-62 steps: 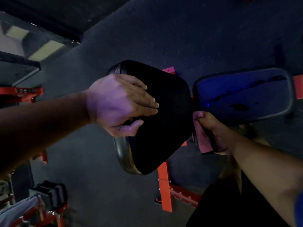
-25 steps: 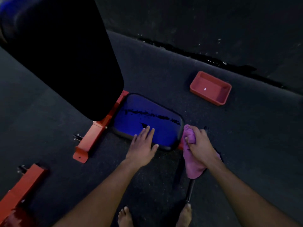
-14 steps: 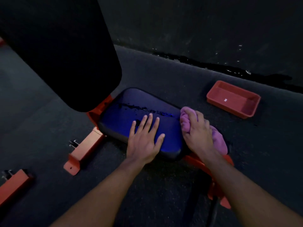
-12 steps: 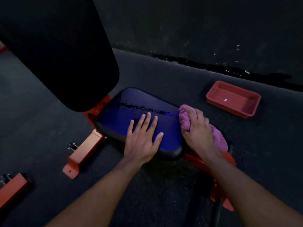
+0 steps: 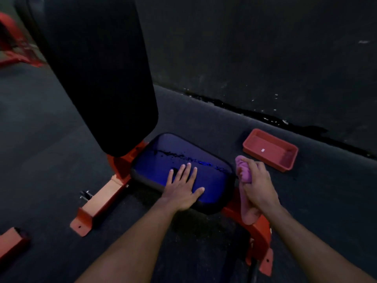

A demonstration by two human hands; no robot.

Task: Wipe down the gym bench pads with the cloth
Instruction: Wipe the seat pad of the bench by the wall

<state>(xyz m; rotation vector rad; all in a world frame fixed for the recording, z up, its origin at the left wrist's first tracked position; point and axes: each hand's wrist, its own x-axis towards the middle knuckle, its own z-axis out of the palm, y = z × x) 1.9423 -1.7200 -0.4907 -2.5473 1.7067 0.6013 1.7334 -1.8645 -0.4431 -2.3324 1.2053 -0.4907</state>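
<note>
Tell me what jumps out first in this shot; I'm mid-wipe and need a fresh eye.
The blue-lit seat pad at centre, streaked with dark wet marks, draws the eye, with the left hand flat on its near edge. Just right of it, the right hand bunches the pink cloth in its grip. The black back pad looms upper left; a red tray sits by the wall.

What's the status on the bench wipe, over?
Left hand flat on the seat pad. Right hand grips the cloth just off the pad's right edge. Wet streak on pad; nothing blocking.
</note>
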